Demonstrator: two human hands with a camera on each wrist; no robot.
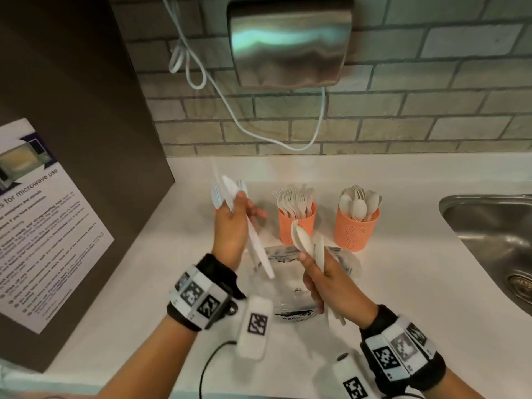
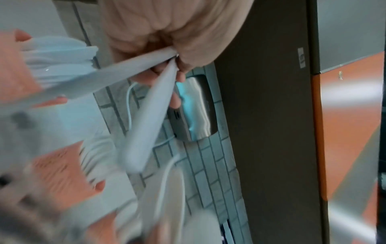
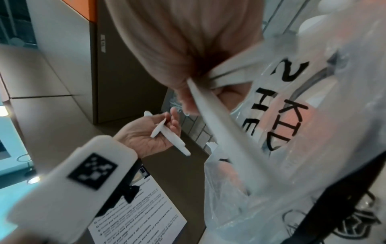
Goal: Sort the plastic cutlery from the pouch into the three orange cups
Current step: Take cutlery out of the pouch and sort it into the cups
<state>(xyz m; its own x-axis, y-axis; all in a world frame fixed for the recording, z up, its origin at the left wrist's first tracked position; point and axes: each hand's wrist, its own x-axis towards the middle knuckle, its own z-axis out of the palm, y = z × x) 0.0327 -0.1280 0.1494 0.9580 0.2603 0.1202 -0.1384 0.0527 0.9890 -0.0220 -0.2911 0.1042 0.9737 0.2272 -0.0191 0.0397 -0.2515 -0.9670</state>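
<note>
The left hand (image 1: 230, 226) held a grip closed round a bundle of knives (image 1: 253, 240), tips raised over the worktop (image 1: 403, 277); the right hand (image 1: 325, 286) held its grip closed round several spoons (image 1: 306, 243) above the clear pouch (image 1: 290, 286); the fork cup (image 1: 296, 223) and spoon cup (image 1: 357, 230) stood behind, already crowded; the third cup was hidden behind the left hand. The loose, fanned knives could probably slip; spoons pushed into a packed cup might tip it.

I see open counter (image 1: 403, 283) right of the pouch (image 1: 290, 295), up to the sink (image 1: 489, 223). Fork cup (image 1: 296, 223) and spoon cup (image 1: 357, 228) block the far side; a narrow gap lies between them. Dark panel (image 1: 86, 139) walls the left.
</note>
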